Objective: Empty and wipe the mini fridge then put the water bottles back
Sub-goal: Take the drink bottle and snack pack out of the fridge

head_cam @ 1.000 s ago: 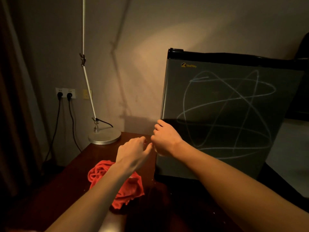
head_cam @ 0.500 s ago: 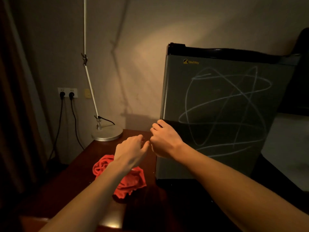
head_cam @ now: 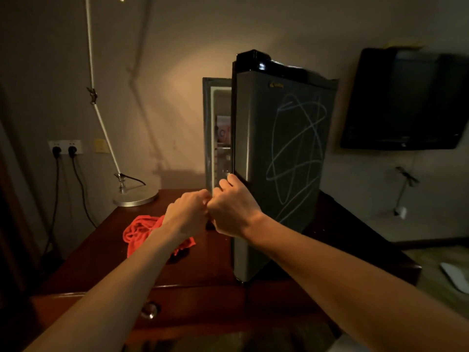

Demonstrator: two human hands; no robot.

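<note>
At the far left, 2 black plugs sit in a wall socket (head_cam: pixel 65 147), their cords hanging down beside the dark wooden cabinet (head_cam: pixel 106 252). A lamp (head_cam: pixel 135 196) stands on its round metal base at the cabinet's back left corner, its thin white arm rising up out of view. A crumpled red cloth (head_cam: pixel 138 231) lies on the cabinet top near the middle, closer to the front edge than the lamp and partly hidden by the left forearm. A round knob (head_cam: pixel 149 309) shows on the drawer front below.

The left hand (head_cam: pixel 187 212) is raised over the cloth with its fingers curled inward; whether it grasps anything cannot be told, since its fingertips are hidden where it meets the right hand. The right hand (head_cam: pixel 232 208) touches it knuckle to knuckle, and its fingers are hooked around the lower free edge of the mini fridge door (head_cam: pixel 276 158).

The mini fridge (head_cam: pixel 210 138) stands on the right half of the cabinet top. Its door is swung partly open, grey with pale looping scribbles across its face. Through the narrow gap a shelf and some blurred contents show, too indistinct to name.

On the wall to the right hangs a dark television (head_cam: pixel 406 100), with a small fitting on a cord (head_cam: pixel 401 210) below it.
</note>
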